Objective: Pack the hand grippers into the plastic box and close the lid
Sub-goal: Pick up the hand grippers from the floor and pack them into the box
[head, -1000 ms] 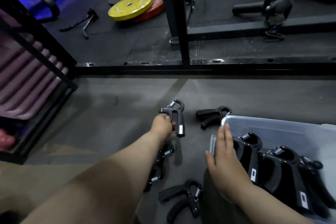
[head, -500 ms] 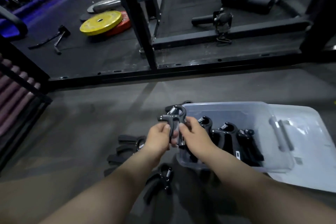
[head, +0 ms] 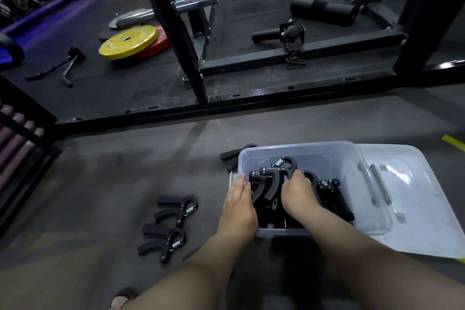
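here both hands, left hand (head: 237,205) and right hand (head: 298,192), grip 1 hand gripper (head: 273,178) inside the plastic box (head: 302,150).

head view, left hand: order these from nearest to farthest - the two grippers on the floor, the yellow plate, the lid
1. Two grippers on the floor, just left of the left hand.
2. Lid, to the right, beyond the box.
3. Yellow plate, far ahead and to the left.

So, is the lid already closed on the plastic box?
No, the plastic box is open and the lid lies flat on the floor beside it.
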A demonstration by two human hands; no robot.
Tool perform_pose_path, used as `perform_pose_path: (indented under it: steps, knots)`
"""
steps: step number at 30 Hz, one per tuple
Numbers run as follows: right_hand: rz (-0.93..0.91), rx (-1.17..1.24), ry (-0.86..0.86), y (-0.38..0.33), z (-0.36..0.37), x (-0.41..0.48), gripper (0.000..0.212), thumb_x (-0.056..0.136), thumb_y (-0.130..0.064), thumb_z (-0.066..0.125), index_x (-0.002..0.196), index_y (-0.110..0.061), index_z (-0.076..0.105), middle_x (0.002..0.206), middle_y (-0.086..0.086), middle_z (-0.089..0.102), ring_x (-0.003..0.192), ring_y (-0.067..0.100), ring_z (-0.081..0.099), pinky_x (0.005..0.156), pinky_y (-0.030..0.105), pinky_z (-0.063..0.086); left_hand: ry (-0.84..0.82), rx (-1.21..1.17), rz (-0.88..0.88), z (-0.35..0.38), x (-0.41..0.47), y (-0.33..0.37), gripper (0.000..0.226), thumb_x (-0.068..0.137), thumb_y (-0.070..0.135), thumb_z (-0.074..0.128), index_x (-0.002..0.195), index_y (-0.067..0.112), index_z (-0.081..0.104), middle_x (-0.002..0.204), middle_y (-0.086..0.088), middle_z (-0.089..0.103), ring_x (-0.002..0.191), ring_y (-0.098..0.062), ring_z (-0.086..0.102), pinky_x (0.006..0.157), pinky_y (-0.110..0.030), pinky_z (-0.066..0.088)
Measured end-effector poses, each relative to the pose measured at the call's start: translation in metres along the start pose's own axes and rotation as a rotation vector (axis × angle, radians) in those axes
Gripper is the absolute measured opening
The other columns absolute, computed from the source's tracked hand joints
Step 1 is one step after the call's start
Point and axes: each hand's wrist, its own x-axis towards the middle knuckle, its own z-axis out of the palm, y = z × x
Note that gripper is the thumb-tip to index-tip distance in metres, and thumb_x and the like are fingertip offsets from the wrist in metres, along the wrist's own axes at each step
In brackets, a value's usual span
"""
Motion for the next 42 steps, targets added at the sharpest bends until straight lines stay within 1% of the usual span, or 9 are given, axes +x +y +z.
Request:
perform_pose_path:
  steps: [7,11,15,20,24,30,35,39,42]
  knots:
    - [-0.082,-0.280,-0.126,-0.009,0.023,-0.005,0.061,0.103,-0.031,0.033,0.152,0.000,0.016,0.151,0.021,0.024,0.137,0.038,0.026,0.113,0.041,0.024,0.010,0.071,0.016,0.002,-0.002,-0.001,0.051,0.098,0.015,0.034,0.149,0.014,0.031,0.163,0.006,0.003,0.149,-0.011,0.001,0.120,-0.032,0.013]
    - [-0.103,-0.363,-0.122,-0.003,0.025,-0.009,0.063,0.101,-0.038,0.034,0.153,-0.007,0.017,0.152,0.015,0.020,0.138,0.033,0.020,0.114,0.042,0.023,0.015,0.093,-0.009,-0.005,0.001,0.004,0.045,0.097,0.033,0.040,0.139,0.018,0.045,0.162,0.007,0.006,0.149,-0.012,0.007,0.117,-0.030,0.015]
    - [-0.128,-0.275,-0.150,0.005,0.025,-0.009,0.061,0.100,-0.034,0.038,0.153,-0.009,0.021,0.147,0.016,0.024,0.138,0.034,0.021,0.115,0.039,0.022,-0.060,0.225,0.000,-0.004,0.008,0.010,0.049,0.092,0.039,0.047,0.134,0.015,0.050,0.163,0.004,-0.008,0.149,-0.015,-0.012,0.119,-0.031,0.003]
    - [-0.203,-0.416,0.202,0.016,-0.001,-0.004,0.036,0.088,-0.022,0.046,0.121,-0.012,0.056,0.124,0.013,0.050,0.119,0.034,0.043,0.100,0.040,0.035,-0.069,0.277,-0.020,-0.007,0.018,0.016,0.042,0.093,0.033,0.046,0.123,0.008,0.060,0.163,0.004,-0.003,0.150,-0.018,-0.008,0.120,-0.033,0.006]
    - [0.064,-0.487,0.096,0.034,-0.024,0.003,0.048,0.084,-0.026,0.053,0.128,-0.009,0.042,0.137,0.017,0.037,0.126,0.036,0.035,0.106,0.044,0.030,-0.092,0.352,-0.016,-0.005,0.020,0.018,0.046,0.094,0.039,0.044,0.122,0.006,0.061,0.163,0.001,-0.002,0.150,-0.023,-0.007,0.121,-0.036,0.007]
    - [0.017,-0.506,-0.051,0.044,-0.017,0.010,0.067,0.090,-0.005,0.039,0.151,-0.011,0.011,0.153,0.021,0.015,0.137,0.039,0.022,0.112,0.046,0.025,-0.103,0.323,-0.029,-0.006,0.016,0.021,0.046,0.093,0.039,0.047,0.120,0.006,0.063,0.163,0.002,-0.001,0.149,-0.022,-0.011,0.120,-0.036,0.006]
    - [0.015,-0.511,-0.018,0.046,-0.017,0.008,0.059,0.092,-0.013,0.038,0.148,-0.012,0.020,0.149,0.022,0.022,0.133,0.039,0.026,0.110,0.046,0.026,-0.125,0.337,-0.038,-0.005,0.015,0.022,0.048,0.093,0.039,0.044,0.125,0.007,0.060,0.163,0.001,-0.003,0.149,-0.023,-0.014,0.121,-0.037,0.004]
    - [-0.204,-0.430,0.241,0.031,-0.011,0.006,0.048,0.095,-0.025,0.046,0.139,-0.006,0.043,0.140,0.019,0.038,0.127,0.038,0.036,0.108,0.045,0.030,-0.104,0.298,-0.025,-0.004,0.013,0.018,0.051,0.092,0.037,0.042,0.128,0.004,0.057,0.163,0.002,-0.002,0.149,-0.021,-0.013,0.121,-0.036,0.003]
    - [-0.381,-0.348,0.024,0.010,0.004,0.004,0.061,0.098,-0.033,0.043,0.151,-0.008,0.025,0.157,0.015,0.019,0.144,0.032,0.018,0.118,0.040,0.017,-0.111,0.288,-0.015,-0.002,0.013,0.014,0.051,0.093,0.037,0.045,0.130,0.003,0.056,0.163,0.001,-0.002,0.149,-0.021,-0.013,0.121,-0.036,0.002]
